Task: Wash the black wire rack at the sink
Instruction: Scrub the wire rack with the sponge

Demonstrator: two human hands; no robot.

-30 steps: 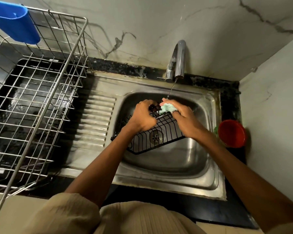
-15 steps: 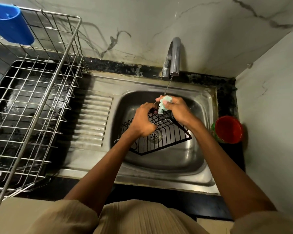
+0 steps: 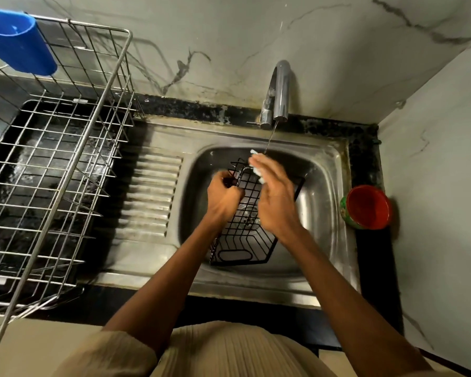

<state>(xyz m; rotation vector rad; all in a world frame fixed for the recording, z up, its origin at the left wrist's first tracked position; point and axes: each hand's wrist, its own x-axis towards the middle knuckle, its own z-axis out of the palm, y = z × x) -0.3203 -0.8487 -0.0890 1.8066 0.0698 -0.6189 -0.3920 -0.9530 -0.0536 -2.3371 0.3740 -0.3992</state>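
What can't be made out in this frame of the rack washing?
Head view only:
- Pale sponge: mostly hidden under the right hand, motion-blurred.
- Black wire rack: middle covered by both hands; the left hand hides its grip point.
- Sink drain: seen only through the wires.
- Blue cup: cut off by the left edge.

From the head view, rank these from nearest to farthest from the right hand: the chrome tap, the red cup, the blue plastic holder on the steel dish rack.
1. Chrome tap: just beyond the right hand, at the wall.
2. Red cup: on the counter, on the hand's right.
3. Blue plastic holder: far left, hung on the steel dish rack.
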